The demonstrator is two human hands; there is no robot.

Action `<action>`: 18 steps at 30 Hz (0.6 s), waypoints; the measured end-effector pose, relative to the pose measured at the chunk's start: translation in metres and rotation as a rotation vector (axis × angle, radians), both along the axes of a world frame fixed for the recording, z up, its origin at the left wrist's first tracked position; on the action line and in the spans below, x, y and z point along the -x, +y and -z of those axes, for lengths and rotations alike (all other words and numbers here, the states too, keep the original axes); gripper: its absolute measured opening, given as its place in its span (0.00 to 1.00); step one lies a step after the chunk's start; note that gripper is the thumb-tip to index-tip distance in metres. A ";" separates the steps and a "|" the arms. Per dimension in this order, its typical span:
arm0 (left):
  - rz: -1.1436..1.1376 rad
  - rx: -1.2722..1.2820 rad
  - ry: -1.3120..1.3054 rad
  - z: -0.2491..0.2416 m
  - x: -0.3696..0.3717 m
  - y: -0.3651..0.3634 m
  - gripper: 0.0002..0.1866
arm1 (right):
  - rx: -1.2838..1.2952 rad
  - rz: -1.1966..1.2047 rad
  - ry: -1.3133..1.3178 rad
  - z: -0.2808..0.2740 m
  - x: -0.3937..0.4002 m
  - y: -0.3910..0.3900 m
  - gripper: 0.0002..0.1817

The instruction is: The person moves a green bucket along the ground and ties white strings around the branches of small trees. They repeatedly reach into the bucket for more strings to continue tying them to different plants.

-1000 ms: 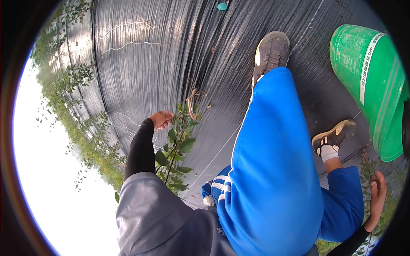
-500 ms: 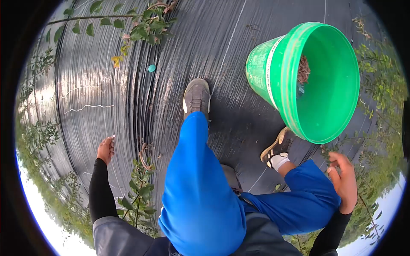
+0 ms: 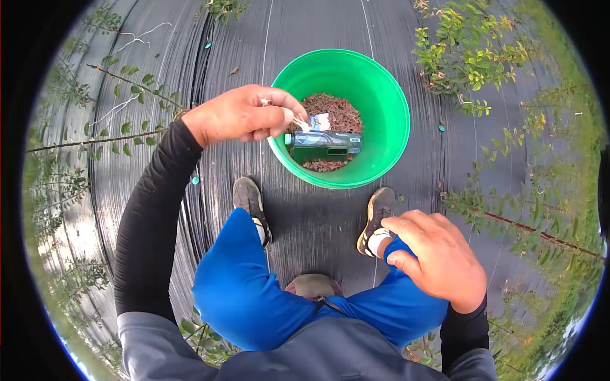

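Observation:
At the left rim of a green bucket (image 3: 391, 136), my left hand (image 3: 238, 115) is closed in a pinch on a thin white string-like piece (image 3: 300, 122). A short white end of it also shows above the fingers. Inside the bucket lie many short brown stem bits (image 3: 343, 109) and a clear bottle (image 3: 324, 138) on its side. Close to the bottle is a small white and blue packet (image 3: 321, 120). My right hand (image 3: 438, 257) hovers empty by my right knee, its fingers loosely stretched and thumb apart.
Black woven ground cover (image 3: 311, 222) lies under my shoes. Leafy branches (image 3: 470, 47) rise at the right, and thin leafy stems (image 3: 127, 138) reach in from the left. White strings (image 3: 117, 109) and small turquoise discs (image 3: 195, 180) lie on the cover.
The bucket now stands upright in front of me, its contents in view. My left hand has come from low at the left to the bucket's rim, and my right hand has moved inward.

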State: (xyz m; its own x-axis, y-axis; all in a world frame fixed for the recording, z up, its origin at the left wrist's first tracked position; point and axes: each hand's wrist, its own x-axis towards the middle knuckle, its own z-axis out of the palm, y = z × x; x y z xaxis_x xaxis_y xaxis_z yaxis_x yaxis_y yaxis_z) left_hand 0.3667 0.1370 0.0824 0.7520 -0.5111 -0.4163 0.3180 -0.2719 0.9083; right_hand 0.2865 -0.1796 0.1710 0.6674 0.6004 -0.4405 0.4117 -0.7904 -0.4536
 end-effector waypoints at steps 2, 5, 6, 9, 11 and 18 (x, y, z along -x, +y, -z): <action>0.164 -0.098 -0.098 0.023 -0.024 -0.042 0.15 | -0.025 0.001 -0.007 -0.005 0.005 -0.008 0.22; 0.300 -0.281 -0.415 0.087 -0.033 -0.090 0.15 | -0.022 -0.018 -0.022 -0.007 0.008 -0.019 0.23; 0.442 -0.549 -0.253 0.085 -0.030 -0.104 0.21 | -0.012 -0.044 -0.022 -0.010 0.008 -0.021 0.25; 0.495 -0.706 -0.256 0.102 -0.017 -0.113 0.36 | -0.136 -0.132 -0.084 -0.002 0.008 -0.030 0.27; 0.399 -0.711 -0.126 0.098 -0.026 -0.109 0.37 | -0.123 -0.176 -0.055 -0.004 0.005 -0.027 0.28; -0.514 -0.582 -0.524 -0.054 -0.012 -0.079 0.24 | -0.236 -0.446 -0.144 -0.009 0.019 0.037 0.26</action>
State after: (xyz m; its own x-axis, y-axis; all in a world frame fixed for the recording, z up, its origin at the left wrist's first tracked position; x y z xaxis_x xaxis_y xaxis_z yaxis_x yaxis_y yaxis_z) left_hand 0.3785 0.0580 0.1361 0.9918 0.1187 -0.0465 0.1144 -0.6680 0.7353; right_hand 0.2677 -0.1430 0.1803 0.3676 0.9120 -0.1820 0.7562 -0.4070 -0.5123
